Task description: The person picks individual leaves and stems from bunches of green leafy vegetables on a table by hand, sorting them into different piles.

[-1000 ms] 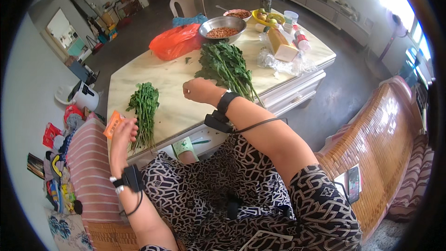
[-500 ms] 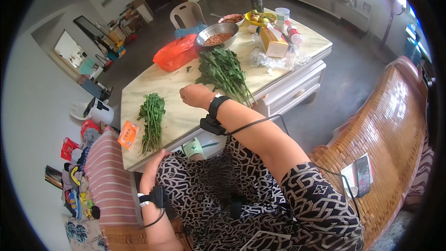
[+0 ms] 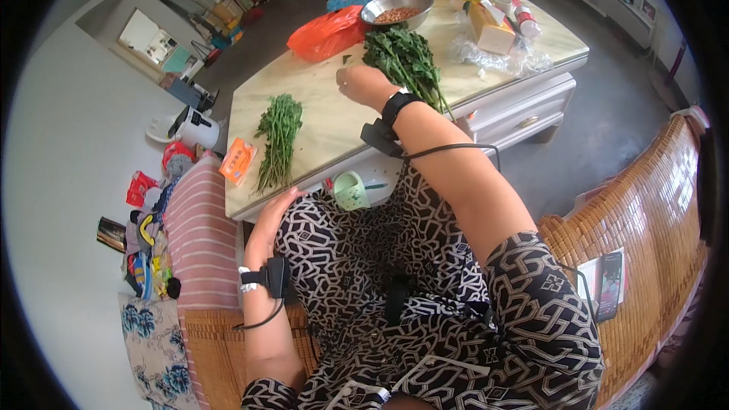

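Note:
My right hand (image 3: pixel 367 86) is over the marble-patterned table with its fingers curled in; whether it holds anything is hidden. Just beyond it lies a small torn leaf (image 3: pixel 346 59). To its right is a large bunch of leafy greens (image 3: pixel 402 57), stems pointing toward me. A smaller bunch of thin-stemmed greens (image 3: pixel 279 133) rests at the table's left. My left hand (image 3: pixel 281 211) lies along my thigh by the near table edge, fingers stretched out, holding nothing. Both wrists wear black strapped devices with cables.
Behind the greens are a red plastic bag (image 3: pixel 326 33) and a metal bowl (image 3: pixel 396 11) of reddish-brown nuts or beans. A tissue box (image 3: pixel 492 29) and clear plastic wrap (image 3: pixel 524 62) sit at right. An orange packet (image 3: pixel 238 161) lies at left; a green perforated container (image 3: pixel 351 191) is below the edge.
The whole view has shifted, so the table sits higher and further right. My right hand is slightly nearer the small leaf, still curled. My left hand stays on my thigh.

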